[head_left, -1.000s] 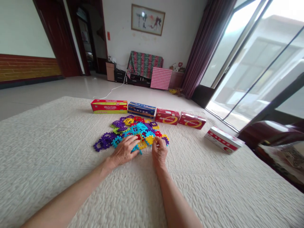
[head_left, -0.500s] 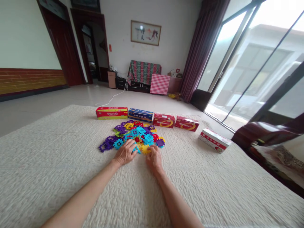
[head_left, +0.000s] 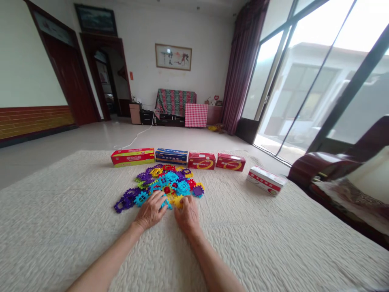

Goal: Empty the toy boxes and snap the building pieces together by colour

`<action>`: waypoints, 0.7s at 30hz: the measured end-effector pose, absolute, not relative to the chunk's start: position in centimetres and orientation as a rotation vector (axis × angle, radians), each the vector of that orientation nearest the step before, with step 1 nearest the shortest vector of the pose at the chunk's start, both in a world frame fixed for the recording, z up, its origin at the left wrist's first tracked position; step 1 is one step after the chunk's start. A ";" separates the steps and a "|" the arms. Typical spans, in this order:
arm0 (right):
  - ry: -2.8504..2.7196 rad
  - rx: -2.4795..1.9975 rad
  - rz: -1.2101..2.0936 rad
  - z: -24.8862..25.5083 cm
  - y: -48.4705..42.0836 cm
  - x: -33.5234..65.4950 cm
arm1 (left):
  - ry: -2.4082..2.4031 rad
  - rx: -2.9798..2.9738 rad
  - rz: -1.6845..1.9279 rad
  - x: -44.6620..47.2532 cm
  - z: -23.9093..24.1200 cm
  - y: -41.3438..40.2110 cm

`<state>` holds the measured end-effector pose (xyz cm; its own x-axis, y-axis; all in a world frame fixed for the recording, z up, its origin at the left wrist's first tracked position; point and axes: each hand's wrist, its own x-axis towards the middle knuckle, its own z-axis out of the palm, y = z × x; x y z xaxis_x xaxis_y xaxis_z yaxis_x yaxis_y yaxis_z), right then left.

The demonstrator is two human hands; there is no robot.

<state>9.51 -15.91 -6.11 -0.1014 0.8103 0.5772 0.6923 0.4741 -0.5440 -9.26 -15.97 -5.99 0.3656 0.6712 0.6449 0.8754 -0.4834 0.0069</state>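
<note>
Plastic pieces point(head_left: 166, 180) with notched edges lie in a loose, many-coloured pile on the cream quilted cover point(head_left: 243, 235), in front of both hands. The left hand point(head_left: 151, 210) rests at the near left edge of the pile, palm down with fingers bent over the pieces there; whether it grips one, I cannot tell. Just beyond its fingers is a turquoise piece point(head_left: 141, 198), with purple pieces point(head_left: 124, 201) farther left. The right hand point(head_left: 187, 213) has its bent fingers against a yellow piece point(head_left: 176, 201) at the near edge; its thumb is hard to make out, so I cannot tell whether it pinches the piece.

The hands are apart, but the gap is narrower than a second ago. Back then the right hand was over by the right end of the pile, its fingertips at the yellow piece; both have since shifted left and nearer the person. At the right end a purple piece point(head_left: 198, 191) now shows clear of the hand. Behind the pile, the row of boxes point(head_left: 171, 157) keeps its order. The view has tilted up, bringing in more of the framed picture point(head_left: 96, 19) above the doorway.
</note>
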 end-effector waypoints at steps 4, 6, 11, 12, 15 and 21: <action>-1.776 -1.071 0.270 -5.7 -16.6 9.9 | -1.344 -2.231 -0.827 -9.3 -5.7 -16.2; -1.784 -0.954 0.277 -5.3 -16.5 10.5 | -1.335 -2.191 -0.817 -8.9 -5.5 -16.1; -1.874 -0.921 0.137 -4.2 -12.9 14.7 | -1.346 -2.178 -0.770 -5.9 -4.2 -15.0; -1.862 -0.977 0.107 -4.1 -11.7 15.9 | -1.367 -2.190 -0.755 -5.2 -4.0 -14.7; -1.827 -1.264 0.027 -4.3 -8.0 20.1 | -1.425 -2.216 -0.731 -3.7 -4.1 -13.8; -1.765 -1.437 0.021 -5.7 -4.5 25.1 | -1.482 -2.193 -0.747 -3.6 -5.4 -13.4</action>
